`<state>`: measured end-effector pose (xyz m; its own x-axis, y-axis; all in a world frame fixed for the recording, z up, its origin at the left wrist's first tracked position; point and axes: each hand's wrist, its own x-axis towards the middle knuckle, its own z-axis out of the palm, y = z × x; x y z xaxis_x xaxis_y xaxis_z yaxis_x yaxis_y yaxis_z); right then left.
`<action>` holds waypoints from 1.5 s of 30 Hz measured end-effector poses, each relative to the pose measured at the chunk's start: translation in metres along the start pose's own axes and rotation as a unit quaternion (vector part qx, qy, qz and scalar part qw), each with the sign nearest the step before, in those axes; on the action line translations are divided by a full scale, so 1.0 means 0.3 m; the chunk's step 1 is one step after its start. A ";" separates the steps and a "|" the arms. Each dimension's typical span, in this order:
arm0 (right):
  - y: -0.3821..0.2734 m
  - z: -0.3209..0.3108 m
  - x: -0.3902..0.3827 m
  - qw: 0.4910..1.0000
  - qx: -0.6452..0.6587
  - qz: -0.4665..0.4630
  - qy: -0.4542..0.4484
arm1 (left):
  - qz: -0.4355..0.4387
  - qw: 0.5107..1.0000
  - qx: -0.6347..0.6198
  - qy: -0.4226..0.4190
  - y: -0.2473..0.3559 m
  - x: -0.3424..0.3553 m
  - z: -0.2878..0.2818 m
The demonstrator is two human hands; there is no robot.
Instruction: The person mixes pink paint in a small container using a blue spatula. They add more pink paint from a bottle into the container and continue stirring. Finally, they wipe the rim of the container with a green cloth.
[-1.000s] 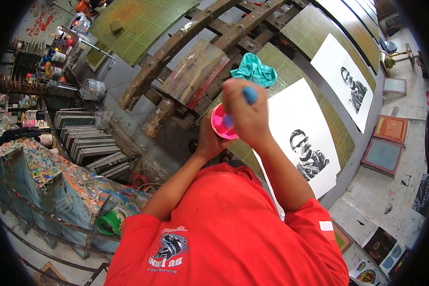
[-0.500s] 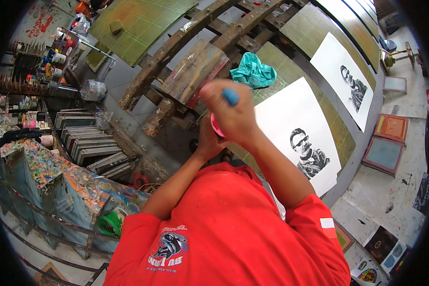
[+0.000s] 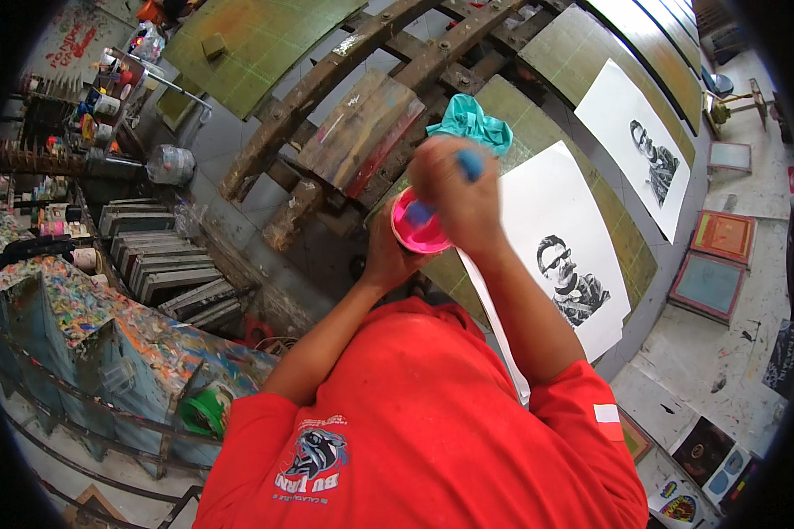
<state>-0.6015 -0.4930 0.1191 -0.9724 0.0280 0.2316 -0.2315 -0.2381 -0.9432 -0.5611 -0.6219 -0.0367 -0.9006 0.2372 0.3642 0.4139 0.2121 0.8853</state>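
Note:
My left hand (image 3: 388, 254) is wrapped around a small round tub (image 3: 430, 240) with bright pink, paint-like stuff inside, its opening facing up. Above it, my right hand (image 3: 459, 189) is a fist around a blue stick-like tool (image 3: 470, 165). One blue end sticks out over the fist, and a blurred blue part reaches down into the tub; its exact kind is not clear. Just beyond the fist lies a crumpled turquoise cloth (image 3: 472, 123). To the right, a white sheet with a black portrait print (image 3: 538, 203) rests on a green board (image 3: 640, 264).
A second printed sheet (image 3: 626, 110) lies on a farther green board. Ahead are worn wooden beams (image 3: 326, 84) and a paint-stained wooden block (image 3: 362, 128). Stacked frames (image 3: 168, 264) and a paint-crusted bench (image 3: 88, 309) stand at left. More frames (image 3: 710, 286) lie at far right.
My right fist has moved right and slightly down with the blue tool, uncovering more of the tub's pink inside. My left hand keeps hold of the tub.

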 end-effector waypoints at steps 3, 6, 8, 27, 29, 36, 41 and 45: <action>-0.011 -0.045 0.014 0.992 -0.113 0.005 -0.062 | -0.022 0.999 -0.033 0.000 -0.094 -0.042 0.022; -0.043 0.006 -0.008 0.989 -0.108 0.018 -0.100 | -0.062 0.996 -0.055 -0.025 -0.129 -0.049 0.036; -0.023 0.023 -0.005 1.000 -0.020 -0.018 0.016 | 0.017 0.993 0.119 -0.013 -0.076 -0.055 0.000; -0.081 -0.005 -0.052 0.991 -0.107 -0.001 -0.075 | -0.104 0.992 -0.065 -0.029 -0.032 -0.038 0.009; -0.089 -0.007 -0.055 0.997 -0.046 0.000 -0.063 | -0.113 0.992 -0.051 -0.024 -0.013 -0.047 -0.006; -0.070 0.010 -0.045 0.994 -0.078 -0.018 -0.075 | -0.062 0.995 -0.057 -0.058 -0.066 -0.047 -0.034; -0.053 -0.013 -0.051 0.983 -0.128 -0.072 -0.109 | -0.065 0.988 -0.102 -0.098 -0.033 -0.013 -0.052; -0.062 -0.040 -0.062 0.998 0.001 -0.048 -0.037 | -0.040 0.999 0.004 -0.019 0.010 -0.020 -0.024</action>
<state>-0.5793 -0.4776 0.1297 -0.9408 -0.0203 0.3384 -0.3240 -0.2395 -0.9152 -0.5556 -0.6296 -0.0342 -0.9251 0.2555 0.2809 0.3421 0.2399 0.9085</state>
